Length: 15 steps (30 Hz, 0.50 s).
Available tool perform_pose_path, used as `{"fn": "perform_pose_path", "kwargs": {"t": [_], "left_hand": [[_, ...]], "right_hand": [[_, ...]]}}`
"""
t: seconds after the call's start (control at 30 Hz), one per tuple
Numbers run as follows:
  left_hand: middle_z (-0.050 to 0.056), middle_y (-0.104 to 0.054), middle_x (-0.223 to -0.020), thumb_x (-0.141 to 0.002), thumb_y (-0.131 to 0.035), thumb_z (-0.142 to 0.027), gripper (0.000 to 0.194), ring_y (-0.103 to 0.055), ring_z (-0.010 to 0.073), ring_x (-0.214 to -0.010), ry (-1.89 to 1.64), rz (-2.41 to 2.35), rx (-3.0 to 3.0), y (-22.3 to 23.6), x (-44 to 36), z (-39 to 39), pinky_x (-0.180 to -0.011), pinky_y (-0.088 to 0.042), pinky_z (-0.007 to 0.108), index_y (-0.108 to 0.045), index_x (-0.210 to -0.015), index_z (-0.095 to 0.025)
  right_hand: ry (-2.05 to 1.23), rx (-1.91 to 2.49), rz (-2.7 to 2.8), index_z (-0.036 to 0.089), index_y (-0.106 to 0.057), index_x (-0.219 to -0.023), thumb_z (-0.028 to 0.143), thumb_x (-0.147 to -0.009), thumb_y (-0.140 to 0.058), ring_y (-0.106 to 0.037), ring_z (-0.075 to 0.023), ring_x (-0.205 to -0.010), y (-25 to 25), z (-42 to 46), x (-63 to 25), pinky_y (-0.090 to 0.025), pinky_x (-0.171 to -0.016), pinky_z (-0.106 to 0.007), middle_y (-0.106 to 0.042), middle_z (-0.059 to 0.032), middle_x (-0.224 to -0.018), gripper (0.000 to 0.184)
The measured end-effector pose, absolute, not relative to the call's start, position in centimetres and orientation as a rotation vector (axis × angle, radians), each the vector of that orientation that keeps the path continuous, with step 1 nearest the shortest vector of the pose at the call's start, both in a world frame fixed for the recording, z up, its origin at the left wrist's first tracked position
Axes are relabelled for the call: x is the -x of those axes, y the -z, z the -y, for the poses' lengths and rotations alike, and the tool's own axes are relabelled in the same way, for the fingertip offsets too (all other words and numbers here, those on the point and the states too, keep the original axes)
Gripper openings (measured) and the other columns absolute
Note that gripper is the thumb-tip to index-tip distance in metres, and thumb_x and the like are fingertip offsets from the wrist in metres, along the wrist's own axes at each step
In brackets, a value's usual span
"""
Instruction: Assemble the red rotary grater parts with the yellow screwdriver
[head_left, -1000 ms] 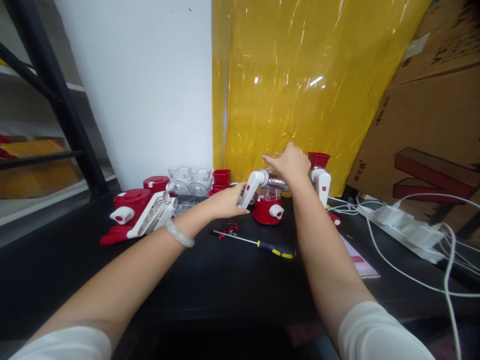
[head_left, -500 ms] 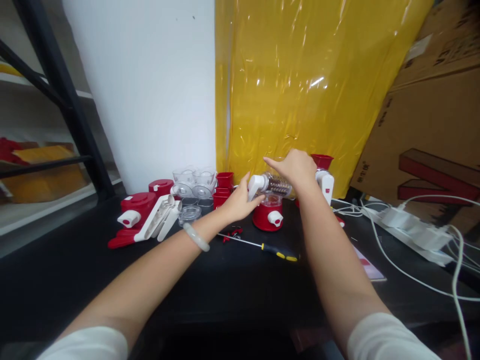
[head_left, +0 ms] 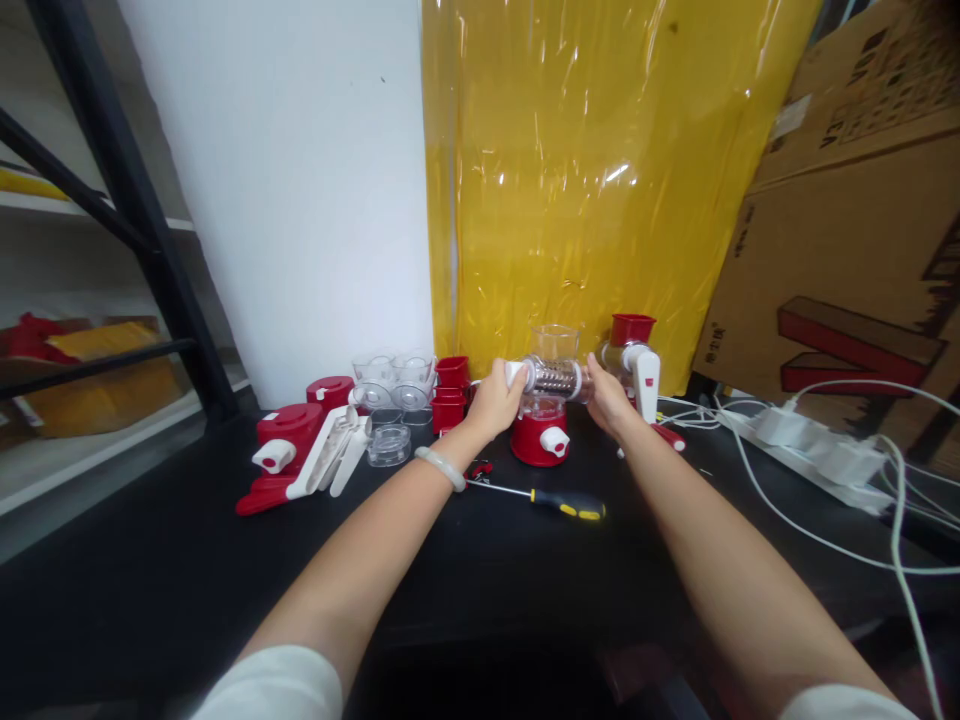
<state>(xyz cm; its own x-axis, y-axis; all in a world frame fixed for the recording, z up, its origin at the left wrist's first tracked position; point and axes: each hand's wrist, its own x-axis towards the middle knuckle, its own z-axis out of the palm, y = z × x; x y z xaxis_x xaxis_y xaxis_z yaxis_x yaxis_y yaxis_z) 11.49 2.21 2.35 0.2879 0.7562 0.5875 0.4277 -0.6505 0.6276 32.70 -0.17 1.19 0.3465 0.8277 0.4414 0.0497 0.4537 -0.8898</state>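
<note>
Left hand (head_left: 495, 402) grips white plastic crank (head_left: 515, 374), right hand (head_left: 610, 404) cups clear-and-red plastic drum grater (head_left: 555, 378); apparent fitting next needs careful alignment.

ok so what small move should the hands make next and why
Probably a slight turn of the white crank with the left hand, the right hand steadying the opposite end: the hands are at either end of the metal drum, which sits above the red base.

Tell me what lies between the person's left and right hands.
In the head view, a perforated metal drum lies between the left hand and right hand, with a clear hopper above and a red base below.
</note>
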Motion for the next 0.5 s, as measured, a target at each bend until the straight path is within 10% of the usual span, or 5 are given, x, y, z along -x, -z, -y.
{"fn": "perform_pose_path", "kwargs": {"t": [0.17,0.5], "left_hand": [[0.004,-0.063,-0.082,-0.104,-0.048,-0.05,0.029,-0.065,0.0247,-0.083,-1.286,-1.032,-2.178,-2.7,-11.3,-2.6,-0.077,-0.045,0.033,-0.043,-0.09,-0.024],[0.006,-0.066,-0.088,-0.105,-0.046,-0.05,0.031,-0.065,0.0237,-0.087,-1.42,-1.026,-2.151,-4.4,-11.0,-1.9,-0.079,-0.045,0.033,-0.051,-0.093,-0.022]], "right_hand": [[-0.781,0.917,1.235,0.021,-0.07,-0.076,0.068,-0.047,-0.092,-0.07,-0.0217,-0.078,-0.8,0.8,-32.9,-0.054,-0.084,-0.037,-0.075,-0.004,-0.078,0.06],[-0.631,0.893,1.25,0.02,-0.073,-0.085,0.069,-0.056,-0.088,-0.067,-0.0191,-0.078,-2.9,2.3,-32.6,-0.053,-0.083,-0.035,-0.074,-0.0025,-0.082,0.058]]}}
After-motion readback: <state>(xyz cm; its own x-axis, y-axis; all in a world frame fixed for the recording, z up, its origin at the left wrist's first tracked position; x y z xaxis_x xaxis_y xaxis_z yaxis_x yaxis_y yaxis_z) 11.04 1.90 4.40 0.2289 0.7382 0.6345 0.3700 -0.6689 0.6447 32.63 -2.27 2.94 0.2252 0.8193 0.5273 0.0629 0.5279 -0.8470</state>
